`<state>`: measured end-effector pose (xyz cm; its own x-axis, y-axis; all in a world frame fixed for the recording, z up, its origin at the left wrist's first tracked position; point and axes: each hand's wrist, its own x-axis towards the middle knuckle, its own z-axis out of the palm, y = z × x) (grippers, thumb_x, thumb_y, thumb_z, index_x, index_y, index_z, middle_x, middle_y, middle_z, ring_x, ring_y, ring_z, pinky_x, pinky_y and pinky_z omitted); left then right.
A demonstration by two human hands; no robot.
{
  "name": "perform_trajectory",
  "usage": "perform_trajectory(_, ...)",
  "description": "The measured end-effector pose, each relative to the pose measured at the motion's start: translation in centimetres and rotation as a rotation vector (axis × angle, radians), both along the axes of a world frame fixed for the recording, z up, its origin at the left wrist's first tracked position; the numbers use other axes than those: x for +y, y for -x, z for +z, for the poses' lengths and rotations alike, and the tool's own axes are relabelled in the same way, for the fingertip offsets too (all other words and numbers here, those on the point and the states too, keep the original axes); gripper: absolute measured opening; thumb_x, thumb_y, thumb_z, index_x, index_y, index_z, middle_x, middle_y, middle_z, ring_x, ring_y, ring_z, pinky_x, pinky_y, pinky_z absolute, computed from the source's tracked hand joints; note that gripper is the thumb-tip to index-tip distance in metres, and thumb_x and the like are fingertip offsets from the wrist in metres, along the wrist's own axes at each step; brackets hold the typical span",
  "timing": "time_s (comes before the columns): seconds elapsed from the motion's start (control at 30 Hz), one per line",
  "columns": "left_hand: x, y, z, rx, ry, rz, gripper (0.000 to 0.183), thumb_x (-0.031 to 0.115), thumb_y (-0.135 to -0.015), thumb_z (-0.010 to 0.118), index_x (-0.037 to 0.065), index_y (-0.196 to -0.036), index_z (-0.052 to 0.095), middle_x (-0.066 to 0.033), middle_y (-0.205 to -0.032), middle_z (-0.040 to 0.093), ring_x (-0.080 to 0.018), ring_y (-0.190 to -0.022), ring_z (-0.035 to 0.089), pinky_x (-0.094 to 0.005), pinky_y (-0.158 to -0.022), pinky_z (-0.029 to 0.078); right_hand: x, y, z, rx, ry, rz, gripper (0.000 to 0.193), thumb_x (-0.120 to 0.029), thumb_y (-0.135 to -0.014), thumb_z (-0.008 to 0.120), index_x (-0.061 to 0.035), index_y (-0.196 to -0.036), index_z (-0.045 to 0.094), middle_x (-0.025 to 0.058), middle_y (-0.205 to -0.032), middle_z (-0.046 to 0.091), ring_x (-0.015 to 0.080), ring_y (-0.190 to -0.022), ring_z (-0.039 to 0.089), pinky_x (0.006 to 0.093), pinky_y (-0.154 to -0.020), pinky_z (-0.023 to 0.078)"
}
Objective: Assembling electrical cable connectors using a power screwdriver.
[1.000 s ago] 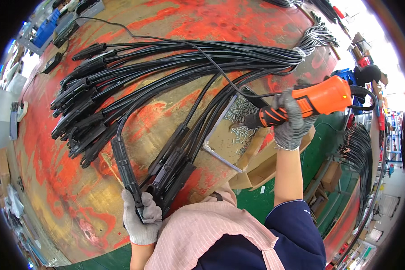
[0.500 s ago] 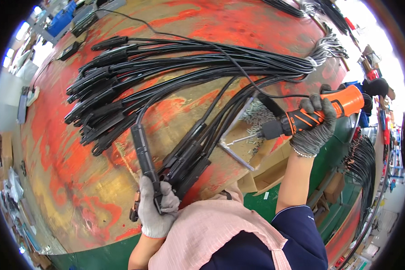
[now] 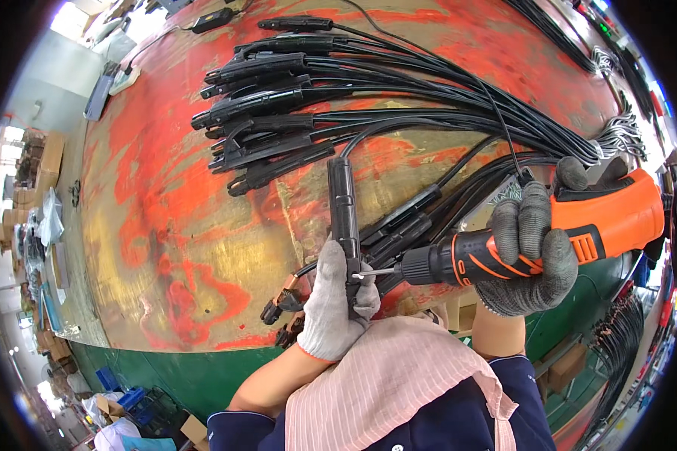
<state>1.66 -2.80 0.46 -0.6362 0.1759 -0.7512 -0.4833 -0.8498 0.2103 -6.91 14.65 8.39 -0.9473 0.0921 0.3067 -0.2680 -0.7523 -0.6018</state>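
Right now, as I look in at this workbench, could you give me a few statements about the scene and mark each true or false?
1. The right hand grips an orange-and-black power tool. True.
2. The tool's metal bit points toward the black handle held in the left hand. True.
3. The left hand is bare. False: it wears a whitish glove.
4. Black cables stretch across the tabletop. True.
5. The right hand's glove is whitish too. False: it is dark grey.
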Motion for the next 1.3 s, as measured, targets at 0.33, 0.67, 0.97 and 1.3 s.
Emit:
perform_trajectory(0.33, 0.2, 0.4, 0.4, -0.010, 0.095, -0.026, 0.058, 0.067, -0.081, 0.059, 0.009, -0.078, 0.056, 0.0024, -0.061, 0.043, -0.0085, -0.047, 0.037, -0.0208, -0.042, 0.030, -1.2, -0.6, -0.5, -0.060, -0.040, -0.002, 0.069, -0.007, -0.076, 0.077, -0.0102, -0.133, 0.038, 0.0005, -0.063, 0.050, 0.0098, -0.046, 0.043, 0.0248, -0.047, 0.042)
perform_trajectory(0.67, 0.4, 0.5, 0.4, -0.030, 0.132, -0.010, 0.059, 0.067, -0.082, 0.059, 0.008, -0.080, 0.059, 0.0020, -0.060, 0.043, -0.0094, -0.047, 0.038, -0.0214, -0.042, 0.030, -1.2, -0.9, -1.3, 0.129, -0.042, 0.000, 0.068, -0.004, -0.084, 0.064, -0.0037, -0.142, 0.029, 0.0088, -0.095, 0.058, 0.0096, -0.061, 0.051, 0.0231, -0.054, 0.048)
perform_trajectory(0.97, 0.6, 0.5, 0.6, 0.020, 0.189, -0.026, 0.057, 0.065, -0.082, 0.061, 0.008, -0.080, 0.059, 0.0020, -0.060, 0.045, -0.0095, -0.045, 0.038, -0.0219, -0.043, 0.030, -1.3, -1.8, -1.5, 0.124, -0.107, -0.027, 0.072, -0.006, -0.084, 0.065, -0.0035, -0.145, 0.026, 0.0051, -0.078, 0.054, 0.0089, -0.057, 0.048, 0.0226, -0.051, 0.046)
perform_trajectory(1.3, 0.0, 0.2, -0.1, 0.041, 0.140, -0.025, 0.041, 0.051, -0.095, 0.052, 0.020, -0.120, 0.042, -0.0019, -0.076, 0.054, -0.0119, -0.052, 0.049, -0.0262, -0.045, 0.041, -1.3, -2.9, -1.7, 0.092, -0.234, -0.047, 0.065, -0.005, -0.083, 0.066, -0.0026, -0.138, 0.032, 0.0042, -0.064, 0.051, 0.0122, -0.051, 0.047, 0.0259, -0.049, 0.046)
